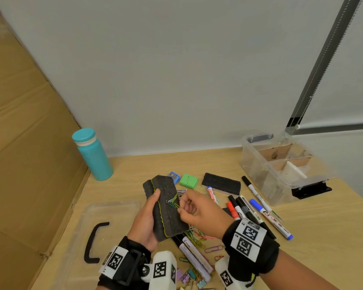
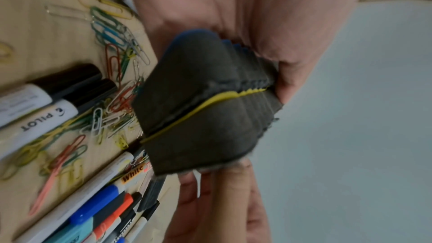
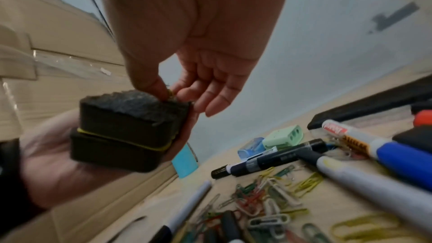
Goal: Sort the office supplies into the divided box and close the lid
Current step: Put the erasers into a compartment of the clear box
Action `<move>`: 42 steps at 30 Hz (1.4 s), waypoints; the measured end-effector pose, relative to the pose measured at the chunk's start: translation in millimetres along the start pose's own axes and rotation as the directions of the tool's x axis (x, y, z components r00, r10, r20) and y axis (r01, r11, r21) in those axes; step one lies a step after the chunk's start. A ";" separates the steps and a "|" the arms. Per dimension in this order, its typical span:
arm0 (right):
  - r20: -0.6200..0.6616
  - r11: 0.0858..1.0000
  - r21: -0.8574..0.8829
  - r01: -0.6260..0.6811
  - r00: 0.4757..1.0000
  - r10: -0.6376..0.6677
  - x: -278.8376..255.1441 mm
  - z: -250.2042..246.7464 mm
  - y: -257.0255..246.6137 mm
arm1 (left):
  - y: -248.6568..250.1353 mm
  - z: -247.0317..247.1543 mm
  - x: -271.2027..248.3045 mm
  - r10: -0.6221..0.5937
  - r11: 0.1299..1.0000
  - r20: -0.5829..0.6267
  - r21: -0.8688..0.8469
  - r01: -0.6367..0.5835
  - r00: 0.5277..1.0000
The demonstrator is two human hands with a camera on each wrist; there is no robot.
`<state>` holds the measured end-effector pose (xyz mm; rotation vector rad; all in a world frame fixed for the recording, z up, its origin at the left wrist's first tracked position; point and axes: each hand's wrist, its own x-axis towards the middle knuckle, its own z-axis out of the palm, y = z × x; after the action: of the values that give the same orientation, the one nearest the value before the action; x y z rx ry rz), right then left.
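My left hand (image 1: 149, 212) grips two black whiteboard erasers (image 1: 168, 208) stacked together with a yellow rubber band round them, raised above the table. A few coloured paper clips (image 1: 173, 203) cling to the top eraser's felt face. My right hand (image 1: 181, 207) pinches those clips between thumb and forefinger. In the left wrist view the erasers (image 2: 198, 110) sit between thumb and fingers. In the right wrist view my right hand (image 3: 173, 91) pinches at the top edge of the erasers (image 3: 131, 127). The clear divided box (image 1: 258, 162) stands open at the back right.
The clear lid (image 1: 122, 208) with a black handle lies at the left. Markers (image 1: 249, 210), loose paper clips (image 1: 199, 237), a third eraser (image 1: 221, 184), green (image 1: 189, 181) and blue (image 1: 174, 176) sharpeners and binder clips (image 1: 189, 275) litter the table. A teal bottle (image 1: 92, 155) stands by a cardboard box (image 1: 19, 164).
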<state>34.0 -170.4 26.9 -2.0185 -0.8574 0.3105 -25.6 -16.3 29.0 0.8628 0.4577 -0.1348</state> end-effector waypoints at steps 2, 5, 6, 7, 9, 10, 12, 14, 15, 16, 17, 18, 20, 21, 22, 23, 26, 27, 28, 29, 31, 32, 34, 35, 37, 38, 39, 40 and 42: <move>0.036 0.997 -0.070 -0.011 0.999 0.014 -2.8 -3.3 4.6 | 0.9 -3.9 -0.1 0.025 1.000 -0.001 -0.007 -0.025 1.000; 0.074 0.951 -0.308 -0.028 0.996 0.054 -11.4 -8.4 16.6 | 3.6 -5.6 -1.4 0.067 0.998 0.019 -0.020 -0.067 0.998; 0.100 0.907 -0.419 -0.046 0.990 0.096 -14.1 -9.9 20.7 | 4.0 -5.7 -1.3 0.070 0.997 0.026 -0.023 -0.069 0.997; 0.118 0.844 -0.534 -0.045 0.985 0.127 -16.5 -11.1 23.4 | 4.5 -4.6 -2.0 0.071 0.997 0.026 -0.020 -0.071 0.997; 0.106 0.762 -0.648 0.020 0.992 0.064 -18.1 -12.4 22.7 | 4.4 -3.0 -2.0 0.074 0.997 0.020 -0.002 -0.074 0.997; 0.068 0.786 -0.615 0.068 0.997 -0.033 -17.9 -12.2 19.3 | 3.3 -2.6 -1.1 0.072 0.997 0.006 0.008 -0.072 0.997; -0.047 0.894 -0.428 0.131 0.985 -0.167 -16.2 -12.1 3.6 | 0.4 -0.3 0.2 0.056 0.998 -0.026 0.018 -0.056 0.998; -0.094 0.948 -0.272 0.168 0.975 -0.200 -12.4 -9.4 -10.0 | -1.9 2.6 0.9 0.035 0.999 -0.024 0.017 -0.034 0.999; -0.086 0.953 -0.243 0.183 0.974 -0.209 -10.5 -6.7 -13.9 | -2.5 3.9 1.0 0.028 1.000 -0.010 0.014 -0.028 1.000; -0.084 0.951 -0.234 0.201 0.971 -0.226 -8.6 -3.8 -15.7 | -2.3 4.5 0.8 0.024 1.000 0.004 0.011 -0.024 1.000; -0.088 0.949 -0.230 0.216 0.967 -0.241 -7.3 -1.5 -16.3 | -1.3 4.7 0.3 0.021 1.000 0.015 0.007 -0.022 1.000; -0.095 0.947 -0.227 0.226 0.963 -0.253 -6.4 0.0 -16.5 | -0.2 4.0 -0.1 0.021 1.000 0.020 0.009 -0.022 1.000; -0.103 0.943 -0.219 0.249 0.956 -0.276 -5.3 0.7 -17.7 | 2.3 3.1 -2.9 0.026 1.000 0.030 0.013 -0.027 0.999; -0.094 0.942 -0.220 0.254 0.955 -0.280 -5.4 1.1 -19.1 | 2.7 1.9 -4.2 0.028 1.000 0.029 0.013 -0.028 0.999; -0.082 0.940 -0.227 0.254 0.957 -0.278 -5.3 1.7 -20.2 | 2.5 0.8 -4.8 0.030 0.999 0.023 0.012 -0.030 0.999; -0.071 0.939 -0.236 0.249 0.960 -0.273 -5.5 2.1 -20.7 | 2.6 0.7 -5.9 0.031 0.999 0.015 0.010 -0.031 0.999; -0.044 0.929 -0.298 0.219 0.969 -0.243 -6.6 3.3 -15.4 | 3.7 0.0 -6.4 0.049 0.999 -0.011 0.022 -0.049 0.999; -0.027 0.918 -0.335 0.211 0.972 -0.233 -7.9 3.3 -11.5 | 4.1 -1.1 -6.3 0.058 0.998 -0.020 0.017 -0.058 0.998; 0.005 0.904 -0.375 0.205 0.976 -0.219 -11.0 3.2 -6.1 | 4.6 -3.3 -6.2 0.069 0.998 -0.029 0.004 -0.068 0.997; 0.056 0.892 -0.414 0.182 0.983 -0.174 -15.7 3.0 0.4 | 4.6 -5.6 -7.6 0.075 0.997 -0.047 -0.002 -0.075 0.996; 0.186 0.855 -0.507 0.111 0.982 -0.017 -22.8 0.8 13.3 | 5.8 -11.9 -7.1 0.082 0.996 -0.064 -0.018 -0.083 0.995; 0.257 0.830 -0.553 0.075 0.963 0.084 -27.3 -0.3 22.4 | 0.7 -17.6 -3.9 0.058 0.997 -0.078 -0.047 -0.062 0.995; 0.272 0.803 -0.596 0.012 0.944 0.188 -27.1 -7.4 32.1 | 3.2 -25.3 -1.6 0.051 0.996 -0.098 -0.065 -0.057 0.994; 0.241 0.800 -0.600 -0.010 0.951 0.193 -25.3 -12.7 33.4 | 5.7 -28.3 -3.5 0.052 0.995 -0.105 -0.083 -0.061 0.993; 0.144 0.788 -0.613 -0.056 0.973 0.181 -17.3 -26.6 36.4 | 8.7 -35.7 -5.6 0.066 0.992 -0.110 -0.103 -0.077 0.992; 0.085 0.773 -0.629 -0.086 0.980 0.178 -10.9 -34.4 39.9 | 9.5 -38.9 -6.7 0.071 0.991 -0.107 -0.106 -0.082 0.992; 0.025 0.753 -0.647 -0.118 0.984 0.175 -3.6 -42.8 44.2 | 10.3 -41.3 -8.4 0.078 0.990 -0.111 -0.109 -0.090 0.991; -0.044 0.737 -0.654 -0.168 0.982 0.184 5.1 -50.8 51.3 | 10.8 -43.2 -8.4 0.077 0.990 -0.111 -0.110 -0.089 0.991; -0.164 0.707 -0.644 -0.294 0.955 0.248 23.5 -66.2 69.2 | 9.8 -48.1 -6.2 0.069 0.993 -0.116 -0.090 -0.080 0.991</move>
<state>116.4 -221.9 10.6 -2.8262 -0.6728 0.0941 -44.3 26.1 11.6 0.7955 0.5324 0.0046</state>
